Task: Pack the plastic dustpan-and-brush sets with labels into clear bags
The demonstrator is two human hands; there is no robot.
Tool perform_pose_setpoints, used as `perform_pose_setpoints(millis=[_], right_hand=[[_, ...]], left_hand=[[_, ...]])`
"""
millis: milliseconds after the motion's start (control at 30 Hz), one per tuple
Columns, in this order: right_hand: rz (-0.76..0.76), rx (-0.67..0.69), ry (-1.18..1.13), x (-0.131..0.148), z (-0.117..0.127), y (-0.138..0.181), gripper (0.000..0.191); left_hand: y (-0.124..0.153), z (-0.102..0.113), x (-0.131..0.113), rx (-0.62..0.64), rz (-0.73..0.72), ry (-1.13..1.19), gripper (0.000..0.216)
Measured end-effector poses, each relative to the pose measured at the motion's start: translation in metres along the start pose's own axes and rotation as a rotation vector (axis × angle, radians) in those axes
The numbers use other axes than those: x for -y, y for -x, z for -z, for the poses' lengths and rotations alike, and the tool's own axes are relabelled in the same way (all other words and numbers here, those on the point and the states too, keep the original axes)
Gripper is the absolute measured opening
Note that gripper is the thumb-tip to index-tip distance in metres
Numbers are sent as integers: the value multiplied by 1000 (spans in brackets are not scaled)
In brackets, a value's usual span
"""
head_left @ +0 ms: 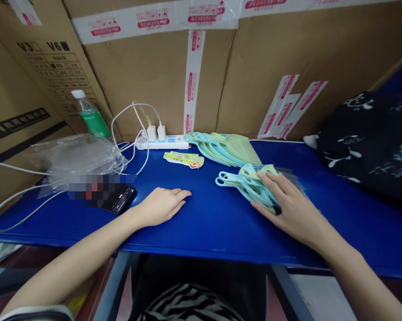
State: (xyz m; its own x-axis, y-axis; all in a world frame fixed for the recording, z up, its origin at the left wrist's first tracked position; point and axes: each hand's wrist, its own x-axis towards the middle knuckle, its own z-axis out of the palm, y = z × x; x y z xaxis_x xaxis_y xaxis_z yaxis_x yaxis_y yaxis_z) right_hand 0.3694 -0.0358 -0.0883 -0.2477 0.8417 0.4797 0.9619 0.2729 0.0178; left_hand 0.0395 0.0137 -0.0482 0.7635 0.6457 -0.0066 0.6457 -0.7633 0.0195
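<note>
My left hand (163, 205) lies on the blue table (201, 232), fingers stretched out and loosely together, holding nothing. To the right, my right hand (292, 207) rests over a pile of small hand brushes (236, 179) with light blue and pale green handles. Its fingers are extended across the top of the pile, thumb on the near side; part of the pile is hidden beneath the palm. Just behind lies a fanned stack of light blue and green dustpans (242, 147). A few yellow-green printed cards (184, 159) lie left of the dustpans.
A white power strip (167, 141) with plugged-in chargers and loose cables stands at the back. Left are clear plastic bags (76, 158), a green-labelled bottle (94, 118) and a phone (120, 198). Cardboard boxes (154, 80) wall the back; a black patterned bag (368, 147) sits right.
</note>
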Motion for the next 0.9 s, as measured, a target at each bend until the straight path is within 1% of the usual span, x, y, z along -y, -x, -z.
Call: perform_pose_setpoints(millis=[333, 500, 733, 900], right_hand=[[-22, 50, 40, 15, -4, -15, 67], [-32, 13, 106, 18, -4, -15, 69], [24, -20, 157, 15, 1, -16, 70], [58, -42, 179, 32, 6, -26, 66]], left_hand=[[0, 0, 0, 17, -3, -9, 33], [1, -1, 0, 18, -11, -11, 33], [2, -1, 2, -5, -30, -42, 32], [3, -1, 2, -7, -31, -46, 33]])
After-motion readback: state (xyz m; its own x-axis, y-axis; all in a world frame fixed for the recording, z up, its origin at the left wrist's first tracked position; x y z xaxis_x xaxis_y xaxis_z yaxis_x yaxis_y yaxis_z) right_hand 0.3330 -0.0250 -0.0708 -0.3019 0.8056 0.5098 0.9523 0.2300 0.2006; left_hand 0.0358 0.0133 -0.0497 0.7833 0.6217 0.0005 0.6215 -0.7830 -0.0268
